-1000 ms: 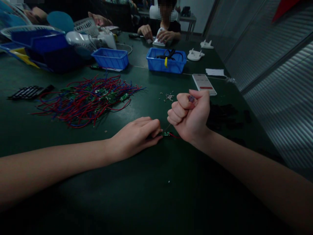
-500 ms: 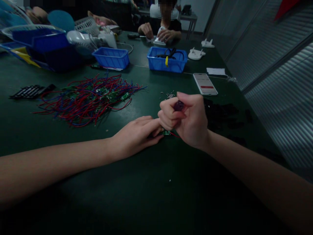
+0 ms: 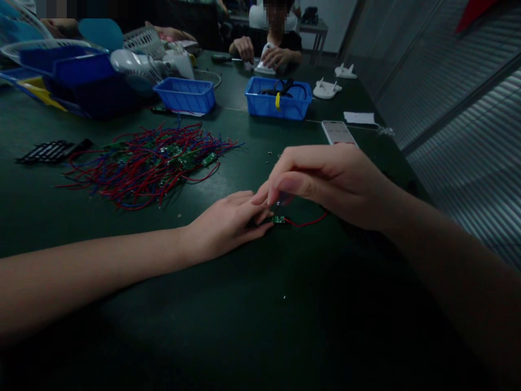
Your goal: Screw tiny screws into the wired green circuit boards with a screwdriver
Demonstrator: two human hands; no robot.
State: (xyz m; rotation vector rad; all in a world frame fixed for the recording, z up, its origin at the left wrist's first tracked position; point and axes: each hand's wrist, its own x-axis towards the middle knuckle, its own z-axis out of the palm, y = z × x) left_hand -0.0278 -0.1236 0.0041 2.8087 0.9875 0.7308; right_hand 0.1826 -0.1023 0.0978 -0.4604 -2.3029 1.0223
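Observation:
My left hand [image 3: 228, 225] rests on the table, thumb and fingertips closed on the left end of a small green circuit board [image 3: 279, 219]. A red wire [image 3: 303, 225] runs right from the board and passes under my right hand. My right hand [image 3: 334, 176] is above the board, its fingers wrapped round a small screwdriver [image 3: 279, 203]. The screwdriver's handle is mostly hidden by the fingers; its thin shaft points down at the board's left end. Whether its tip touches a screw cannot be seen. The fingertips of both hands meet or overlap.
A tangled heap of wired circuit boards [image 3: 163, 157] lies left, beside black plastic parts [image 3: 51, 151]. Small screws [image 3: 269, 153] lie behind my right hand. Farther back are blue bins [image 3: 185, 96], a phone [image 3: 334, 130] and white parts [image 3: 326, 89]. A co-worker's hands [image 3: 244, 50] work across the table.
My right hand has turned over from a raised fist to palm-down, shifting slightly right, and the screwdriver's shaft now shows. More of the red wire is visible. My left hand has barely moved.

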